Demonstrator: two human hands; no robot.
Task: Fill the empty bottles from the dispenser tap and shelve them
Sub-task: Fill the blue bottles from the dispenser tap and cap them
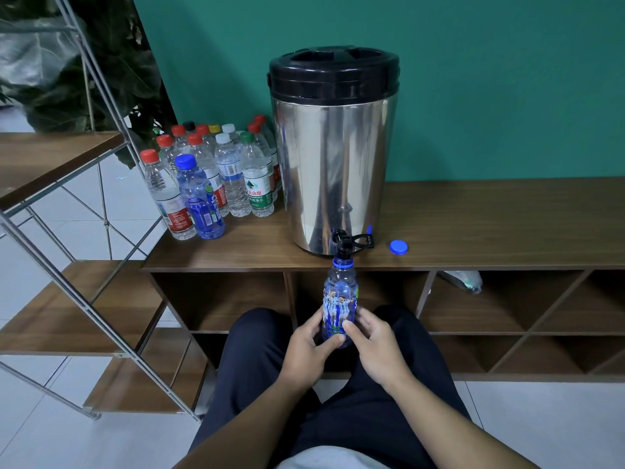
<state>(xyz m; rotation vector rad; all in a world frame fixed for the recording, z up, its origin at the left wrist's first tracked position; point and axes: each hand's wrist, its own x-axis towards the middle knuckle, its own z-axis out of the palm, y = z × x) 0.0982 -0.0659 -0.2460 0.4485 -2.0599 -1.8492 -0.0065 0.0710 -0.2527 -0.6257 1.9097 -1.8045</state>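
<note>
- Teal wall (473, 79) at the back, white tiled floor (50, 445), long wooden cabinet (490, 225) against the wall with open cubbies below the top.
- Far left: metal-framed shelf rack (67, 299) with wooden boards, dark leafy plant (84, 62) behind it.
- Left end of cabinet top: cluster of capped plastic bottles (220, 170), mostly clear with red, white, green, yellow and black caps; one blue bottle with a blue cap (199, 198) stands at the front of the group.
- Centre: steel dispenser (331, 164) with black lid stands on the cabinet top near the front edge; black tap (345, 243) sticks out over the edge at its base.
- Uncapped blue bottle (340, 302) held upright, its open neck right under the tap, body in front of the cubbies.
- Left hand (306, 346) grips the lower left of the bottle, fingers curled round it, thumb across the front.
- Right hand (375, 343) grips the lower right side, fingers wrapped, thumb on the label.
- Dark trousers under both hands, person seated.
- Right of the tap: loose blue cap (398, 247) lies on the cabinet top, apart from the dispenser.
- Upper right cubby: crumpled plastic bag (463, 279).
</note>
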